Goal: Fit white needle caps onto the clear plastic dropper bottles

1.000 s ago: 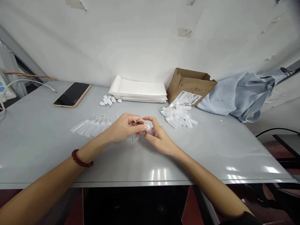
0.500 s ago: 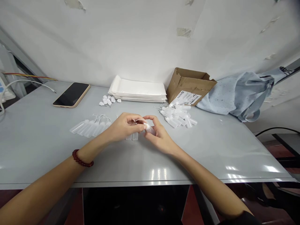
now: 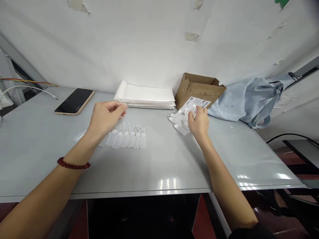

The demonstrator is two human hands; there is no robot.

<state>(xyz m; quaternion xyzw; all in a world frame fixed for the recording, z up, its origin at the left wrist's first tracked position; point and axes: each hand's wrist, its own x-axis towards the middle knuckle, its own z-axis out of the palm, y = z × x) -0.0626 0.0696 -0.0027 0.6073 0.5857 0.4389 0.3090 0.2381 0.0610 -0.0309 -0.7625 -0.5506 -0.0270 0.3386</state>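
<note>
My left hand (image 3: 106,118) is closed in a pinch in front of the white envelopes. A sliver of a small white cap (image 3: 127,107) shows at the fingertips; the hand hides most of it. My right hand (image 3: 200,123) is over a loose pile of small translucent plastic bottles (image 3: 179,128), its thumb and fingers closed on one whitish bottle (image 3: 193,108) that is partly covered. Below my left hand lies a row of similar flat squeeze bottles (image 3: 131,140) with thin white straps at their tops. My left forearm covers part of that row.
A stack of white envelopes (image 3: 147,95) lies against the wall beside an open cardboard box (image 3: 200,89). Light blue cloth (image 3: 239,103) is bunched at the right. A phone (image 3: 75,101) and a white cable (image 3: 32,87) are at the left. The table's front edge (image 3: 139,194) runs below my hands.
My hands were together over a capped bottle and have parted. The left moved back and left to where white caps lay; the right moved right and back to the bottle pile.
</note>
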